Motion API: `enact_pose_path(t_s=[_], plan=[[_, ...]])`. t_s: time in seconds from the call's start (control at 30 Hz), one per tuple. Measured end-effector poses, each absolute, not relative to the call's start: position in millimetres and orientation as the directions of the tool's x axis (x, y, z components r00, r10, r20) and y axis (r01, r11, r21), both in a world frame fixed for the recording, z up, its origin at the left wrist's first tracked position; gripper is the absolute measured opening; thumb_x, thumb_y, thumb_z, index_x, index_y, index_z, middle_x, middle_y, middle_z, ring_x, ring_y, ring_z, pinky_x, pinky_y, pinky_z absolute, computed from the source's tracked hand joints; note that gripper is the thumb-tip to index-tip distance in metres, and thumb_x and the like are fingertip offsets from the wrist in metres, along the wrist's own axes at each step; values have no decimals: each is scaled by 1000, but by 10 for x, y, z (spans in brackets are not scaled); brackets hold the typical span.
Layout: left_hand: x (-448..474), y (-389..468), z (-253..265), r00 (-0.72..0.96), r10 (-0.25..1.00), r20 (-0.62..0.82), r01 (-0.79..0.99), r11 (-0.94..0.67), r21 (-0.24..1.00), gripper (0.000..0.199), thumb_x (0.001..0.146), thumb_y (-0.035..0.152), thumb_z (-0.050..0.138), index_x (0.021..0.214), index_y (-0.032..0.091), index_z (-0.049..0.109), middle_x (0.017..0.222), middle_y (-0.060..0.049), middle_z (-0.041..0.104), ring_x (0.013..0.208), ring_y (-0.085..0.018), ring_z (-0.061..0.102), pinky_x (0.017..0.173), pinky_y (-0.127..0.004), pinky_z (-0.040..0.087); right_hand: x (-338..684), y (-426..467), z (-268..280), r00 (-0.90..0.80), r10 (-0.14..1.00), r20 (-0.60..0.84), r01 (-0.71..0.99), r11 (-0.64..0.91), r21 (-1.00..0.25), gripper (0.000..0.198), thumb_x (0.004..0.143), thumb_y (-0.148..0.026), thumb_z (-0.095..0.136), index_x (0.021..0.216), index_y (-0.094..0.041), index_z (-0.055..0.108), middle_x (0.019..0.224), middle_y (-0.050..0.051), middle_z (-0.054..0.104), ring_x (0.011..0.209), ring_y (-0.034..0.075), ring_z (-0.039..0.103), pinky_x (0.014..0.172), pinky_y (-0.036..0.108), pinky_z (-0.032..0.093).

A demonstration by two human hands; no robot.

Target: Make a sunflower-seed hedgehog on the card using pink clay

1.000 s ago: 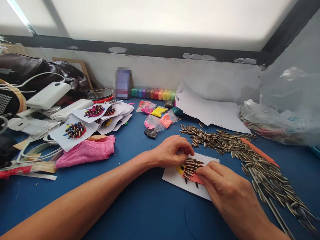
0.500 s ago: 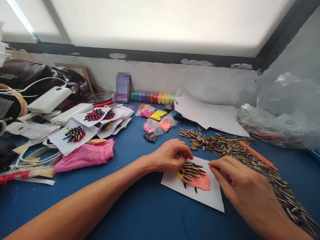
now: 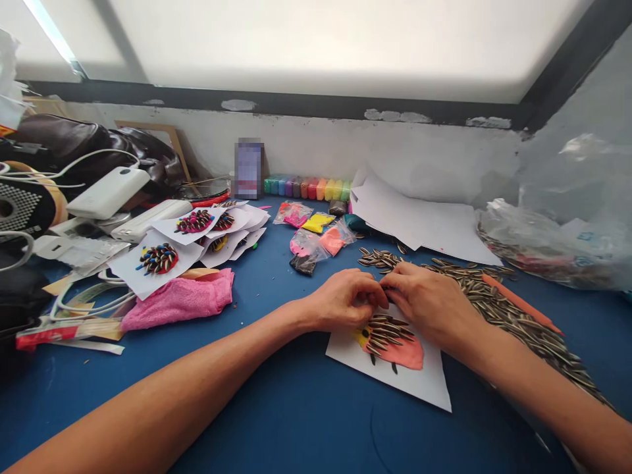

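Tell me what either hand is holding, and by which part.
Cannot tell: the left hand and right hand are close together at the white paper, and hide whatever they may pinch.

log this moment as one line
left hand: over white rectangular paper card; right hand: close beside left hand; on card: flat pink clay shape, striped elongated seeds

Both hands side by side — fingers curled.

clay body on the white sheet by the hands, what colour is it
The clay body is salmon pink, seen best in the head view.
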State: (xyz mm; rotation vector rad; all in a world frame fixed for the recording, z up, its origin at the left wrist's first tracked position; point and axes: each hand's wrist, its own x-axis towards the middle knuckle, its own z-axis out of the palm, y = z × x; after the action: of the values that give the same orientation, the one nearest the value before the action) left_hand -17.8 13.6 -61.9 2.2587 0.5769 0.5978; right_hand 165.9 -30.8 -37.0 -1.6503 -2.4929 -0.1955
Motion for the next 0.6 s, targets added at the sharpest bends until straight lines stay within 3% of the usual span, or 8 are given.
enact_pose_path(t_s=[0.17,0.33,0.47,0.6], plan=[[-177,140,-611,794,557,243,223,-639,736,25,72,-1,54,83,15,69,82,0,65,76,-12,55,74,-24,44,1689,-301,-381,-426,883,198,904,425,50,25,88,-15,43,74,-26,60,73,4,61,57,15,54,48,29,33],[-182,118,-574,792,564,234,246,-646,723,25,74,1,54,85,15,71,77,0,62,72,-11,53,71,-23,43,1747,-408,-307,-375,880,290,922,387,18,19,92,-21,38,84,-24,55,80,7,62,62,17,59,49,29,40],[-181,120,-580,790,563,244,239,-648,723,25,75,2,55,87,15,72,75,0,61,72,-11,53,71,-23,42,1739,-699,-179,-285,885,369,940,334,-75,17,98,-28,35,88,-23,48,73,1,62,54,13,59,46,25,44],[-178,125,-594,789,569,232,243,-636,733,26,74,0,55,87,14,72,77,-1,63,74,-11,54,73,-24,43,1681,-1051,-177,-258,879,401,891,377,-253,16,97,-29,43,87,-25,55,70,-2,64,55,11,63,47,21,47]])
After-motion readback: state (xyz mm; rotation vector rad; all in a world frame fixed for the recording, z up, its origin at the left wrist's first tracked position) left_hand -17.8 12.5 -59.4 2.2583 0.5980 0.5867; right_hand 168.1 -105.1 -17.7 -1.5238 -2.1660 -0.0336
